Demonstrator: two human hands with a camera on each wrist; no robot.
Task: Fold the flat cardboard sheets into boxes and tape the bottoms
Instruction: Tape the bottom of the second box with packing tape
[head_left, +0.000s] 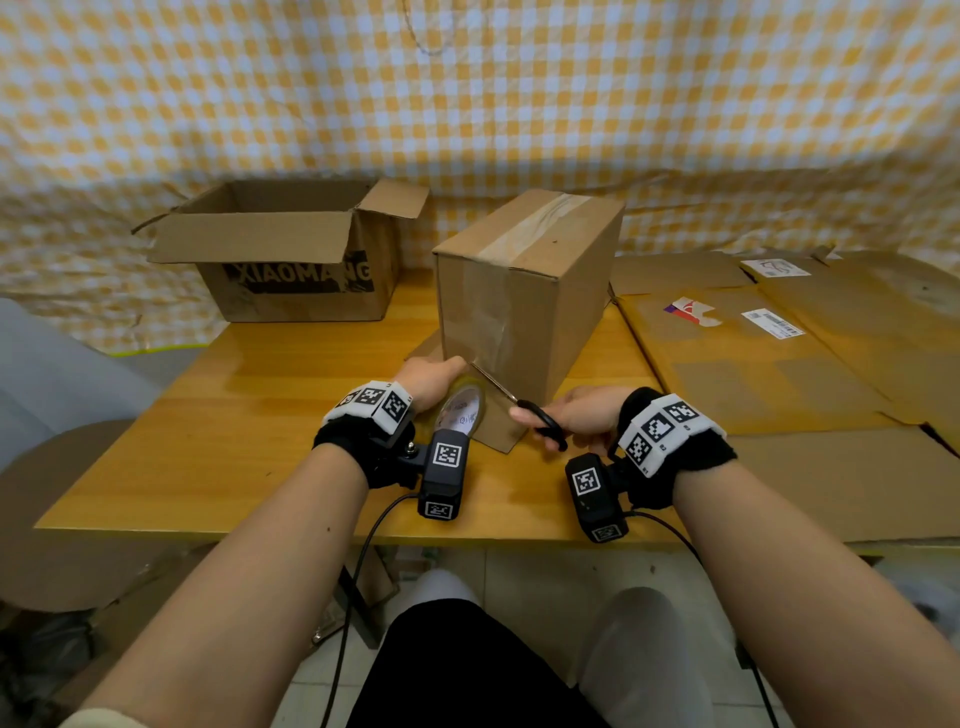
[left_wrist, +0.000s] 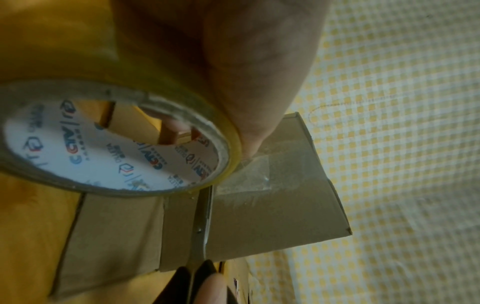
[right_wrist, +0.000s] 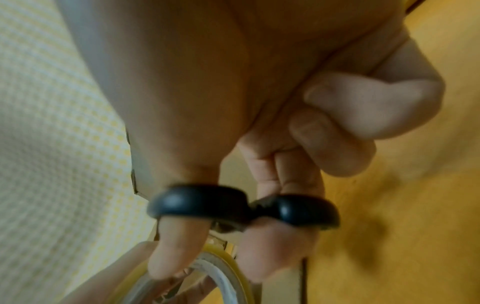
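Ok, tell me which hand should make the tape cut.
Right hand: it holds the black-handled scissors, blades at the tape by the tall cardboard box. Left hand grips the tape roll.

We seem to be in a makeshift packing corner: a yellow-and-white checked cloth (head_left: 519, 104) hangs as a backdrop behind a wooden table (head_left: 260, 415), flattened cardboard sheets (head_left: 779, 364) with shipping labels lie stacked on it, and an open printed carton (head_left: 291, 260) stands beside a taped box (head_left: 524, 280).
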